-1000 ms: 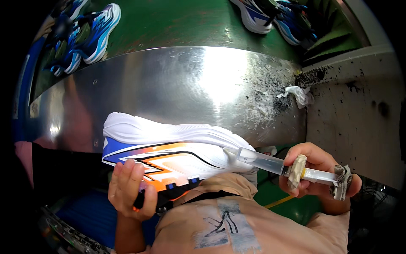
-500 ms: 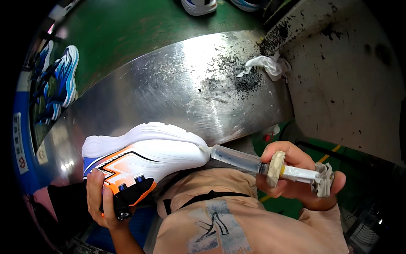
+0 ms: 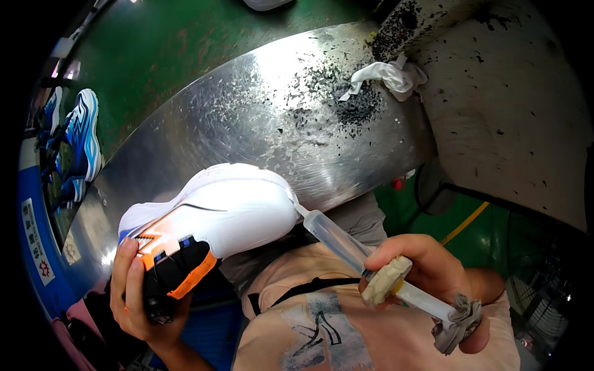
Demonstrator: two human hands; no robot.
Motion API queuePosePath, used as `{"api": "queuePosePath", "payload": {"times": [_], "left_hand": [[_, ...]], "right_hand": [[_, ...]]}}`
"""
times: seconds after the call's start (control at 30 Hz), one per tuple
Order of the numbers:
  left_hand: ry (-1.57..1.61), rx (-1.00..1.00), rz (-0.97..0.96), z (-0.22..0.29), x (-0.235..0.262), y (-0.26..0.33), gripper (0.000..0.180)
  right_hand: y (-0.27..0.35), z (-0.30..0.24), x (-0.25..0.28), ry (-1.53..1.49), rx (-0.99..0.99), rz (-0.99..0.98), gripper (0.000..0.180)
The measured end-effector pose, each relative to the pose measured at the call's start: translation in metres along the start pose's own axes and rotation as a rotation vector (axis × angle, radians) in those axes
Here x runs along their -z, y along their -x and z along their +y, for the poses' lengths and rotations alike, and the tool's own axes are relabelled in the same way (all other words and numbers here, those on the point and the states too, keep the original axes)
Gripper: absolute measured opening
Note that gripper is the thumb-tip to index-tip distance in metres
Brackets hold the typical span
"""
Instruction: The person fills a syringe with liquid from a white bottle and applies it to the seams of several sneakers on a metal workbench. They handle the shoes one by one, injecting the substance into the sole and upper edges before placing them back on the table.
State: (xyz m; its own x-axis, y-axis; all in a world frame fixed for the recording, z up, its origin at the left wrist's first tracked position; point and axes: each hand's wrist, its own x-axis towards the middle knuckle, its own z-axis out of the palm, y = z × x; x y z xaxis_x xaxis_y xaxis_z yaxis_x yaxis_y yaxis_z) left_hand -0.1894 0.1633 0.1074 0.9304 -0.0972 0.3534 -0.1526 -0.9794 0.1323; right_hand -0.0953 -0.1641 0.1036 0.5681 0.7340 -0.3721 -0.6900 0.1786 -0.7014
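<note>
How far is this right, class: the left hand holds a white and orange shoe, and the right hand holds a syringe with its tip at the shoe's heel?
The end of the shoe is wrong: the head view shows the syringe at the toe. The left hand does hold the shoe, and the right hand the syringe.

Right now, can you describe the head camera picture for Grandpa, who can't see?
A left hand holds a white, orange and black running shoe; the right hand holds a syringe, its tip at the shoe's toe. Beyond lies a shiny metal surface with black flecks and a crumpled white cloth.
</note>
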Motion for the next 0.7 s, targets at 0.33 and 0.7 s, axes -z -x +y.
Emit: {"api": "queuePosePath", "payload": {"times": [0.33, 0.7], "left_hand": [[0.242, 0.201, -0.349, -0.036, 0.005, -0.066, 0.074], [0.572, 0.508, -0.5, -0.063, -0.003, -0.116, 0.075]], "right_hand": [[-0.03, 0.028, 0.015, 0.109, 0.269, -0.204, 0.13], [-0.039, 0.025, 0.021, 0.48, 0.485, -0.278, 0.118]]}}
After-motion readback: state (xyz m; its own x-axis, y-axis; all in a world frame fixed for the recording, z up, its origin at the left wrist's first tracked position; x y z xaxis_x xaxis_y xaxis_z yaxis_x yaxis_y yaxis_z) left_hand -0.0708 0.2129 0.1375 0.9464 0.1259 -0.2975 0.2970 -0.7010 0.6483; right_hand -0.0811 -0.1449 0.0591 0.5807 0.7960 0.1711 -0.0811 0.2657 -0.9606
